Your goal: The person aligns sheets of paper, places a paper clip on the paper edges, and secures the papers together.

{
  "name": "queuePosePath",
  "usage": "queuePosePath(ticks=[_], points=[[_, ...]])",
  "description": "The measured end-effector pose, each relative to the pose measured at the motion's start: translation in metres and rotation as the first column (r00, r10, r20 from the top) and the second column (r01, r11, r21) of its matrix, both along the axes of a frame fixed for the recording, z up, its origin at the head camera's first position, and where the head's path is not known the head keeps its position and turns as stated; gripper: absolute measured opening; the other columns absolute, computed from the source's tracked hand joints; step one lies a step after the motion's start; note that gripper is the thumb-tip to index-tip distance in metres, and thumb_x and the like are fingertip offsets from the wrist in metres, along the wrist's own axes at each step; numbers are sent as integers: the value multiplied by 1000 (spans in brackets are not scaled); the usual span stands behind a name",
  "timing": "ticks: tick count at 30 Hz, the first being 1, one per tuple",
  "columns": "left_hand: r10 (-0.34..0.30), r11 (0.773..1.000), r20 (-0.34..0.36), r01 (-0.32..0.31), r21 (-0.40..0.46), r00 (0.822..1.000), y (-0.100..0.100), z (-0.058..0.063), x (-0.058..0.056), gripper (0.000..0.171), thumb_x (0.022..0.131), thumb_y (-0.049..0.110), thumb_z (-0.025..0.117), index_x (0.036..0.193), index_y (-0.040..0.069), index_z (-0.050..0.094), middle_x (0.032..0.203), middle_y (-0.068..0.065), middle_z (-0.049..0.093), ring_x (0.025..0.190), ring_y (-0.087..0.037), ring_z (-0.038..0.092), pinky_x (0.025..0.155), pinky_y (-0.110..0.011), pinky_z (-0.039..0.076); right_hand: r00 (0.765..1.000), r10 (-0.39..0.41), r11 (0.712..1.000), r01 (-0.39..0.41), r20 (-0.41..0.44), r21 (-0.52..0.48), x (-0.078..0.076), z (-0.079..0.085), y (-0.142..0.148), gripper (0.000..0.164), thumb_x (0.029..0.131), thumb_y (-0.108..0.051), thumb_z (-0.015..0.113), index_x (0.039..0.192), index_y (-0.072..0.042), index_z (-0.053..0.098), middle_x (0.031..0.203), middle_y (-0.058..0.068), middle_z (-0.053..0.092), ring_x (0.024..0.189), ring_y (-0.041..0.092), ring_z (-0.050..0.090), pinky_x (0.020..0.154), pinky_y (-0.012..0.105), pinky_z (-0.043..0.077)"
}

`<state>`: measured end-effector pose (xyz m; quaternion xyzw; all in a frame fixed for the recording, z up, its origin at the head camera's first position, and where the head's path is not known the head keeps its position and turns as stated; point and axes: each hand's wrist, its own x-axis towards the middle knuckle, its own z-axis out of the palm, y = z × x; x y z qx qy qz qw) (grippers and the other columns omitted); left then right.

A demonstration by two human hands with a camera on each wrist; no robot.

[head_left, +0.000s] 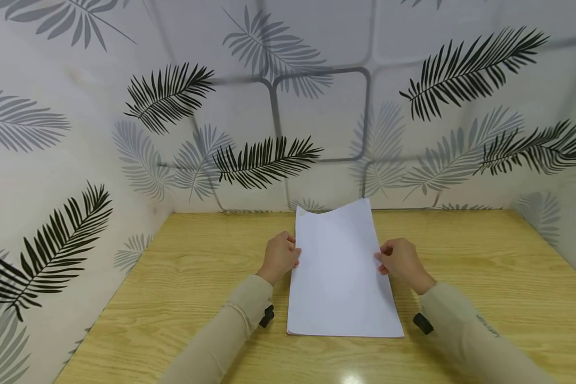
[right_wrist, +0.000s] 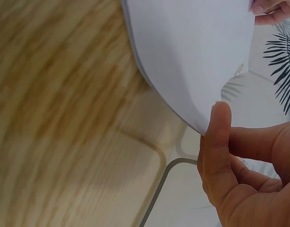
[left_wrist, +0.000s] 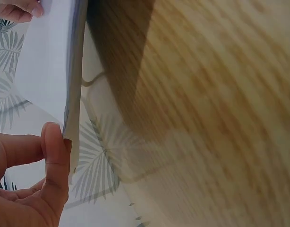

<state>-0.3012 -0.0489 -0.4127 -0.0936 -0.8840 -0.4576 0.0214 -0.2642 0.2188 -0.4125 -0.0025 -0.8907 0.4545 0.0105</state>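
Note:
A stack of white paper (head_left: 341, 272) is held between both hands over the wooden table, its far edge bowed and lifted. At its far left corner sits a small yellowish paper clip (head_left: 302, 212). My left hand (head_left: 280, 256) pinches the left edge between thumb and fingers. On the opposite edge, my right hand (head_left: 400, 261) pinches the sheets in the same way. In the left wrist view the stack's side (left_wrist: 72, 61) shows several layers. The right wrist view shows the paper (right_wrist: 192, 52) curving down toward the fingertips. Whether the near edge touches the table I cannot tell.
The light wooden table (head_left: 197, 298) spreads out on both sides of the paper. Behind it and at the left stand walls (head_left: 317, 128) with a leaf pattern. A dark wrist device (head_left: 266, 316) shows under the left sleeve, another (head_left: 423, 323) by the right sleeve.

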Motion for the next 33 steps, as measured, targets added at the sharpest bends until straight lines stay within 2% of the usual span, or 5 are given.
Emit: queuePosePath(ticks=[14, 21, 28, 30, 33], points=[[4, 995, -80, -12, -95, 997, 6, 0, 1, 17, 83, -11, 58, 98, -6, 63, 65, -8, 55, 49, -14, 53, 45, -23, 43, 1000, 2, 1000, -2, -22, 26, -5, -5, -1, 11, 88, 6, 62, 91, 17, 60, 72, 19, 62, 50, 14, 62, 52, 29, 54], [-48, 983, -173, 16, -184, 984, 3, -19, -9, 9, 82, -3, 66, 83, 0, 74, 74, -7, 67, 65, -16, 59, 54, -24, 48, 1000, -2, 1000, 2, 7, 15, -6, -8, -2, 9, 88, 6, 60, 88, 16, 59, 64, 13, 62, 49, 12, 59, 50, 28, 53], [-26, 970, -122, -5, -243, 992, 8, -10, 0, 9, 81, -6, 66, 86, -6, 74, 87, -18, 71, 78, -28, 66, 59, -29, 53, 999, -23, 997, 21, 24, 79, -7, -10, -4, 9, 88, 7, 61, 87, 16, 62, 66, 14, 63, 48, 12, 58, 49, 26, 51], [-41, 956, -128, 1, -295, 991, 6, -17, -5, 11, 80, -4, 67, 88, -6, 74, 91, -18, 71, 83, -29, 66, 63, -30, 54, 1000, -19, 993, 18, 6, 120, -8, -11, -4, 9, 87, 7, 62, 86, 16, 63, 62, 11, 62, 46, 11, 57, 47, 23, 48], [-104, 929, -162, 38, -367, 981, 1, -54, -35, 9, 78, 3, 71, 85, -1, 75, 89, -12, 72, 82, -24, 66, 64, -28, 53, 1000, -4, 979, 10, -31, 205, -10, -12, -3, 9, 85, 6, 64, 80, 13, 66, 55, 7, 59, 44, 10, 55, 45, 21, 44]])
